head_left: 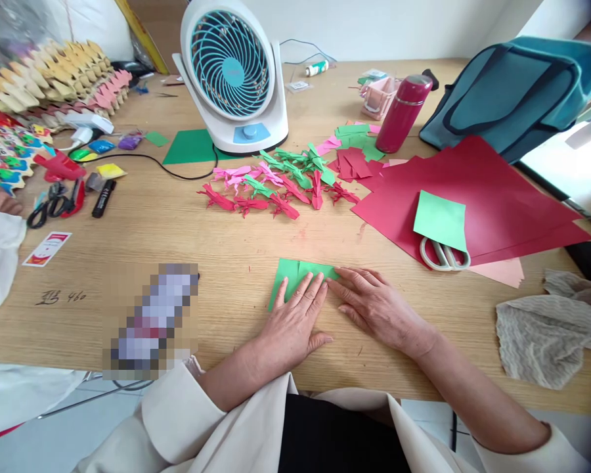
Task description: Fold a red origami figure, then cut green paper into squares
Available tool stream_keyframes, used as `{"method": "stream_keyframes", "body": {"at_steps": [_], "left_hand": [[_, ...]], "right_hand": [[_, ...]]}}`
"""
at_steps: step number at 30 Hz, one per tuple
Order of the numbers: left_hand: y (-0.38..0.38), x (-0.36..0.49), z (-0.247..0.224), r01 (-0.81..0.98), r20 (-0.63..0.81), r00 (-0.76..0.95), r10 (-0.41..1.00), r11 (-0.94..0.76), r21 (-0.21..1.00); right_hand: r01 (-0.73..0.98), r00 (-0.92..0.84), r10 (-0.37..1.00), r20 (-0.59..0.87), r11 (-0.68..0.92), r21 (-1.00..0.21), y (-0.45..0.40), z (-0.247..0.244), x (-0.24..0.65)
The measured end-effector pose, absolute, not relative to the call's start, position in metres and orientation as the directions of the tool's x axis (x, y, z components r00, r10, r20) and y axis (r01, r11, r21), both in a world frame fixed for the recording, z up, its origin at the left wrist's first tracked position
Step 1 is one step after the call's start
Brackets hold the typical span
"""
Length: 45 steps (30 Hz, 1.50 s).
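Note:
A sheet of green paper [289, 268] with a crease near its left part lies flat on the table in front of me. My left hand [295, 322] rests on it, palm down with the fingers stretched out, covering much of the sheet. At the paper's right end, my right hand [377, 305] lies with its fingers extended and the fingertips touching the edge. Beyond my hands lies a cluster of folded paper figures [285, 203] in red, pink and green.
A fan [234, 75] stands at the back. On the right are red paper sheets [492, 190], scissors [443, 255] under green paper, a flask [404, 115], a teal bag [502, 98] and a cloth [542, 335]. A blurred-out object [152, 318] and a marker [103, 198] lie left.

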<state>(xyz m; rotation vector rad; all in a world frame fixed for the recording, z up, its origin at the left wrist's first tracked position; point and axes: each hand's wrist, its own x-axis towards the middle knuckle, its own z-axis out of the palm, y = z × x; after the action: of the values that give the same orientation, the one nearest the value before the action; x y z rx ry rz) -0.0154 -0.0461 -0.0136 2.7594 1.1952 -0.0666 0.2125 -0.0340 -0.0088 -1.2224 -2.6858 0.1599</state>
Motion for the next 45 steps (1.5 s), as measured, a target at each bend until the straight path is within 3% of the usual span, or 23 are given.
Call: {"method": "stream_keyframes", "body": {"at_steps": [14,23,36,45], "left_hand": [[-0.057,-0.032,-0.018,0.733,-0.072,0.680,0.730,-0.677,0.059],[-0.070,-0.057,-0.022,0.713,0.020,0.701,0.713,-0.701,0.014],[-0.078,-0.062,-0.025,0.776,0.072,0.630,0.773,-0.630,-0.025],[-0.072,-0.067,-0.026,0.754,0.059,0.654,0.754,-0.656,0.032]], "right_hand": [[0.778,-0.605,0.786,0.122,0.617,-0.118,-0.038,-0.010,0.212],[0.806,-0.577,0.810,0.104,0.585,-0.091,-0.042,-0.010,0.209],[0.901,-0.403,0.908,0.119,0.416,-0.122,-0.042,-0.012,0.201],[0.913,-0.362,0.930,0.068,0.369,-0.176,-0.036,0.004,0.188]]}}
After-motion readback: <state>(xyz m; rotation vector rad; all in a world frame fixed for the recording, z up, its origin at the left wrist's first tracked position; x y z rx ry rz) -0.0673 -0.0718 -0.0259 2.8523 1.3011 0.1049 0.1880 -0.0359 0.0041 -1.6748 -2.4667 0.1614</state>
